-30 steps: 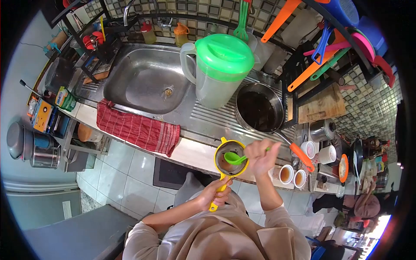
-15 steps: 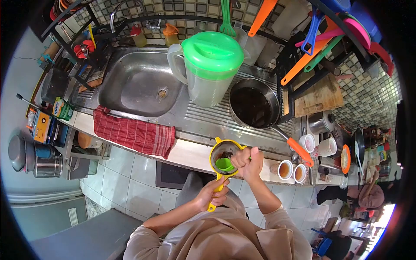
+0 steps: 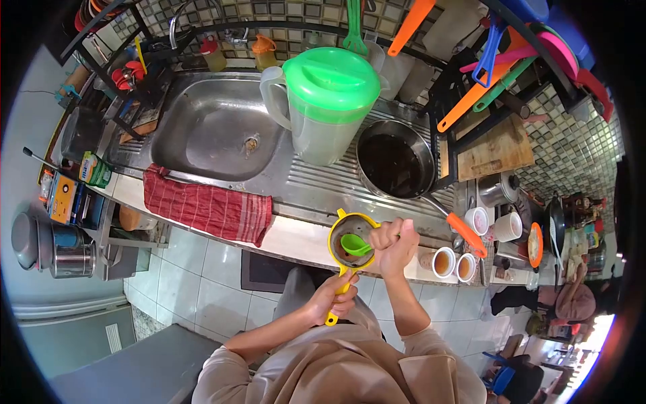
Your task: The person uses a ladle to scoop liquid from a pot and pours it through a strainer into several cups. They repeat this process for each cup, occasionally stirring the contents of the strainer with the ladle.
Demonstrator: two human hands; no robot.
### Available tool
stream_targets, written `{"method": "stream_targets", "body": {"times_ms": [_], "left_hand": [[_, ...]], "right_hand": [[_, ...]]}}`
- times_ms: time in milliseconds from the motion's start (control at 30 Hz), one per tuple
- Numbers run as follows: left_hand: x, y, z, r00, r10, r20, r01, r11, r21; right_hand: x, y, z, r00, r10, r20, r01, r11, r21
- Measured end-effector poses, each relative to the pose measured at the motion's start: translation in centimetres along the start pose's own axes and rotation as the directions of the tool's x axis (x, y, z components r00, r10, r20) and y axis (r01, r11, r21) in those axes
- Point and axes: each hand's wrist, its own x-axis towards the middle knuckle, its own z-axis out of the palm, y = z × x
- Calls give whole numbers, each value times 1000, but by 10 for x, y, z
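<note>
My left hand point(image 3: 331, 299) is wrapped round the handle of a yellow strainer point(image 3: 341, 268), which is held level at the counter's front edge. Inside its mesh lies the bowl of a green spoon point(image 3: 354, 245), with some dark residue beside it. My right hand point(image 3: 394, 248) is closed in a fist at the strainer's right rim, round the spoon's handle, most of which is hidden. Two cups of brown liquid, a left cup point(image 3: 443, 262) and a right cup point(image 3: 465, 268), stand to the right of my right hand.
Behind the strainer are a green-lidded pitcher point(image 3: 330, 108) and a pot of dark liquid point(image 3: 396, 161) with an orange handle reaching toward the cups. A red cloth point(image 3: 205, 205) hangs over the edge before the sink point(image 3: 219, 128). A person point(image 3: 576, 301) is at far right.
My right hand has moved slightly right and up, and the green spoon's bowl has shifted up and turned within the strainer. The strainer has moved slightly right.
</note>
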Motion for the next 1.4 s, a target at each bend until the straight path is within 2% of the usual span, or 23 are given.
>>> {"method": "stream_targets", "body": {"times_ms": [67,200,267,433,533,600,733,800,1033,1100,1167,1333,1400], "left_hand": [[4,-1,-3,999,-19,26,19,1000,6],[8,-5,0,999,-36,-21,37,998,48],[6,-1,6,1000,22,-21,-21,999,50],[4,0,10,1000,8,9,-9,996,84],[5,-3,9,1000,25,-11,-24,999,33],[4,-4,9,999,34,7,-34,998,43],[-3,1,14,1000,13,12,-14,996,83],[-9,5,19,1000,19,9,-19,997,78],[-29,20,21,999,-10,41,7,998,65],[-31,27,21,999,-7,51,4,998,58],[-33,33,21,995,-4,95,0,999,36],[-33,38,24,997,-13,74,14,1000,-11],[-33,38,24,998,-23,59,25,999,-23]], "right_hand": [[-1,-3,-4,989,82,-126,-85,996,-21],[-9,-6,-16,984,144,-104,-142,989,32],[-9,-13,-15,1000,-12,2,12,999,47],[-8,-23,-14,997,-64,46,65,997,-36],[-10,-25,-14,995,-87,49,86,996,12],[-11,-26,-16,994,-84,-64,92,986,136],[-6,-41,-11,990,-84,-110,103,978,183],[-1,-47,-8,975,-89,-204,144,951,273],[12,-53,-8,988,-103,-116,143,891,431],[20,-54,-5,968,-200,-149,247,848,468],[26,-56,-3,964,-214,-155,263,830,491],[42,-57,-20,952,-256,-168,306,774,554],[54,-59,-32,879,-425,-217,477,755,450]]}}
